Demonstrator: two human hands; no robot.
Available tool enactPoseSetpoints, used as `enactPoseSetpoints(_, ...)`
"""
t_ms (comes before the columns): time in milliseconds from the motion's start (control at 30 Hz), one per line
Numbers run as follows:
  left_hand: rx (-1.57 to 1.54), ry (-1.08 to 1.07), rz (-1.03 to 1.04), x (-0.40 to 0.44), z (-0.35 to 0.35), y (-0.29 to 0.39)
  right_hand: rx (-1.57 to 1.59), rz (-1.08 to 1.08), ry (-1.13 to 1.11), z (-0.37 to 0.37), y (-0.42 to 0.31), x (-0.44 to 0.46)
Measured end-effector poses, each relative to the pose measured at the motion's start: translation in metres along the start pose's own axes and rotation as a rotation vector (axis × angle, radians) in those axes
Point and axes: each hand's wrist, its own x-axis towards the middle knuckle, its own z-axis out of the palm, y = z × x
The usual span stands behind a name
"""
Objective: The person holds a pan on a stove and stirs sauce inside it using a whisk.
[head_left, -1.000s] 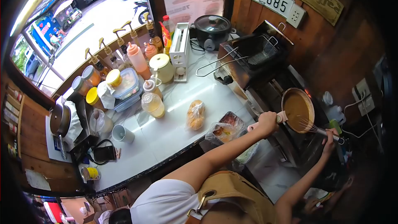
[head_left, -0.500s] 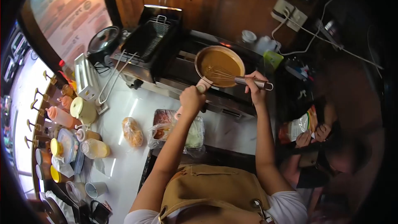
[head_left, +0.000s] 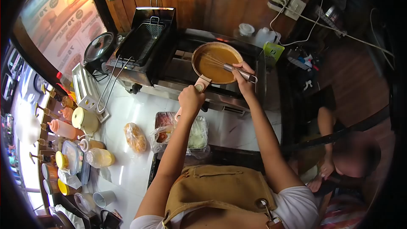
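My left hand (head_left: 191,99) is wrapped round the pink handle (head_left: 202,83) of a saucepan (head_left: 194,64) on the stove. Brown sauce (head_left: 220,65) fills much of the pan. My right hand (head_left: 242,79) grips the metal handle of a whisk (head_left: 232,68), whose wires dip into the sauce toward the pan's left side. Below my left hand, partly behind my forearm, lies a tray (head_left: 199,145) of chopped food under clear plastic. A plastic-wrapped bun (head_left: 135,138) rests on the white counter to its left.
Left of the pan stands a black fryer (head_left: 149,42) with a wire basket, and tongs (head_left: 111,85) lean near it. Squeeze bottles (head_left: 63,129) and tubs line the counter's left edge. A green pouch (head_left: 272,53) stands right of the stove. Another person's hands (head_left: 322,176) show at lower right.
The whisk's wires have swung to the left and farther back across the sauce, with my right hand. My left hand keeps its hold. The other person's packet has gone from view.
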Motion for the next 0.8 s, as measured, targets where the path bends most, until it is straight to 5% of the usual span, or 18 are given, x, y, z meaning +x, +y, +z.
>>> enactPoseSetpoints(167,0.013,0.012,0.003,0.001,0.002,-0.002,0.079,0.257,-0.13,-0.042,-0.061,-0.003)
enactPoseSetpoints(267,0.039,0.004,0.018,0.0,0.003,-0.002,-0.284,-0.019,0.058,-0.058,-0.068,0.005)
enactPoseSetpoints(400,0.046,0.011,0.028,0.0,0.003,-0.001,-0.151,0.009,0.112,-0.036,-0.033,0.015)
enactPoseSetpoints(633,0.029,0.024,0.016,-0.002,0.0,0.0,0.176,0.228,-0.162,-0.027,-0.027,0.005)
enactPoseSetpoints(800,0.01,0.036,0.033,-0.001,0.0,-0.001,0.044,0.294,-0.229,-0.073,-0.055,0.019)
